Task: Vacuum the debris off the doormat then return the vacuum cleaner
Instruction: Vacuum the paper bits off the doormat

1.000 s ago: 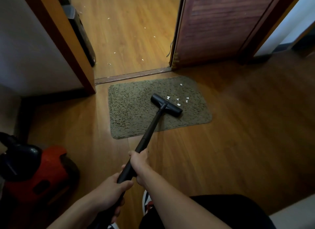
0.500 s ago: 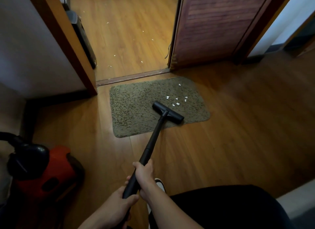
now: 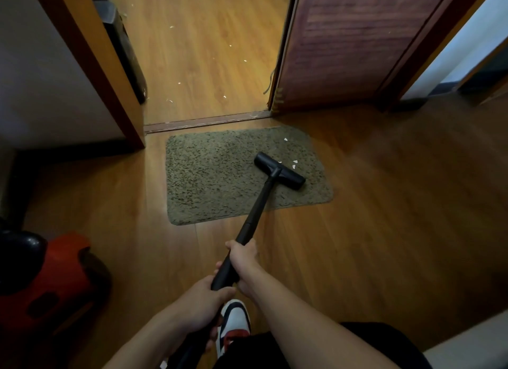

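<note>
Well, down at the near end one shoe [image 3: 233,322], white, black and red, stands on the wood floor [image 3: 384,231] under two bare forearms. Both hands are on the one black wand [image 3: 258,203]: the left hand [image 3: 202,300] curls round its lower end, and the right hand [image 3: 243,261] grips it just ahead, fingers wrapped round. Off to the left sits the vacuum [image 3: 55,280], a red body with a black top, on the floor and well apart from the mat [image 3: 214,176].

The wand slants forward and rightward to a single flat nozzle [image 3: 279,174], which rests on the mat's right half. The mat is one shaggy olive rectangle lying just before the threshold [image 3: 206,121]. I count four white scraps [image 3: 294,161] on it: three just past the nozzle, one nearer the far edge.

Beyond the threshold the same plank floor runs into a second room, with several stray bits [image 3: 224,96] scattered about. One brown door [image 3: 343,44] stands open on the right. A dark object [image 3: 123,46] leans by the left frame, beside a pale wall [image 3: 41,80].
</note>
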Action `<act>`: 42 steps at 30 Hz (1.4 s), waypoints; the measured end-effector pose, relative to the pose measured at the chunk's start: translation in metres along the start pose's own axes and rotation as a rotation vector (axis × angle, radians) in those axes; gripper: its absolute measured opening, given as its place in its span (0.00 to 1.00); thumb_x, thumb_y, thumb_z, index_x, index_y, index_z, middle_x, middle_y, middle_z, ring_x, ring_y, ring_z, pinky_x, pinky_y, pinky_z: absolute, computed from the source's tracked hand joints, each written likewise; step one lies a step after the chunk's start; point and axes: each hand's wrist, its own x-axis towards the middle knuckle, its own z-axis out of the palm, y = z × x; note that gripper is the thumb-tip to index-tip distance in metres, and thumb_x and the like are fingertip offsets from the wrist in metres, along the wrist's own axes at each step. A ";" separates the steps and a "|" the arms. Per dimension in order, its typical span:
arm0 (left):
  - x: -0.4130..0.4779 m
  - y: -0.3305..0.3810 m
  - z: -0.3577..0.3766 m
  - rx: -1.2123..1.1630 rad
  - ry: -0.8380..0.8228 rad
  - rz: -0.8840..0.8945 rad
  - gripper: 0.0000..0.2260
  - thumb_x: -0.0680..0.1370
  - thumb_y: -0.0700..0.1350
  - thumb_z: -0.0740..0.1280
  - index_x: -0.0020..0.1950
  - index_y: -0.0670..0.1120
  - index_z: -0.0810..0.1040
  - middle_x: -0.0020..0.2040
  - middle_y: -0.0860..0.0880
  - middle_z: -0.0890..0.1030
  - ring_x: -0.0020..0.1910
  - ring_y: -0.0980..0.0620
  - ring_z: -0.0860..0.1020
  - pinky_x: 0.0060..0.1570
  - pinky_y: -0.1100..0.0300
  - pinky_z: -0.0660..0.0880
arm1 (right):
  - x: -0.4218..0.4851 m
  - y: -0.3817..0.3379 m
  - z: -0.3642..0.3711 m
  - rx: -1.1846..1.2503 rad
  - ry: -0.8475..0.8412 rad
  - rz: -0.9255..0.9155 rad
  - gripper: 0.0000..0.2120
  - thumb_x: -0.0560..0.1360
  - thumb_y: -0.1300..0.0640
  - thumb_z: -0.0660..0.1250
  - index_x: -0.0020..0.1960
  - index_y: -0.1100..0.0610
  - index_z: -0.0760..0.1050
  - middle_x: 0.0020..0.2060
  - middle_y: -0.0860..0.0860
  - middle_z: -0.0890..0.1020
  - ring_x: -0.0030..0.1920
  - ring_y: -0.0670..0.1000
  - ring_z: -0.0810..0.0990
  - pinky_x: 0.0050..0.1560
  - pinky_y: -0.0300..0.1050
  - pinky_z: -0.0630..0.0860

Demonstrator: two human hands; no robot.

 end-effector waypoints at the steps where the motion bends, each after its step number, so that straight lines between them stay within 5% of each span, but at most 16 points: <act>1: 0.004 0.004 0.001 -0.005 -0.009 0.004 0.10 0.84 0.48 0.60 0.64 0.53 0.65 0.26 0.47 0.72 0.22 0.52 0.69 0.21 0.61 0.70 | 0.003 -0.004 -0.003 -0.001 0.000 -0.003 0.18 0.83 0.60 0.64 0.70 0.55 0.63 0.49 0.62 0.81 0.28 0.52 0.82 0.27 0.45 0.80; 17: 0.032 0.018 0.002 0.037 -0.010 0.079 0.12 0.83 0.47 0.61 0.65 0.54 0.63 0.28 0.46 0.72 0.22 0.50 0.70 0.23 0.60 0.71 | 0.028 -0.016 -0.012 0.029 0.015 -0.026 0.20 0.83 0.59 0.65 0.72 0.54 0.63 0.50 0.62 0.81 0.29 0.51 0.83 0.29 0.46 0.81; 42: -0.058 -0.091 -0.065 0.035 0.093 0.030 0.25 0.83 0.46 0.62 0.76 0.50 0.53 0.25 0.46 0.73 0.20 0.51 0.72 0.20 0.60 0.72 | -0.063 0.058 0.093 -0.067 -0.086 0.037 0.24 0.83 0.58 0.63 0.75 0.52 0.57 0.52 0.59 0.80 0.30 0.51 0.84 0.33 0.46 0.83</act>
